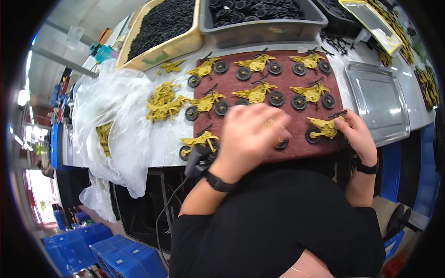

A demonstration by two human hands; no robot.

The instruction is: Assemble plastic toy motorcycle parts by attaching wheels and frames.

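My right hand grips a yellow toy motorcycle by its end at the right edge of the maroon cloth. A black wheel sits at that motorcycle's left end. Blurred by motion, my left hand is over the front middle of the cloth and partly covers another yellow motorcycle; its fingertips are not clear. Beside the left wrist lies a yellow motorcycle with black wheels. Several more, such as one motorcycle in the middle, are laid in rows with black wheels and small black bars.
A pile of yellow bodies lies left of the cloth, near a clear plastic bag. Behind stand a cream bin of small black parts and a grey bin of black wheels. A metal tray lies at right.
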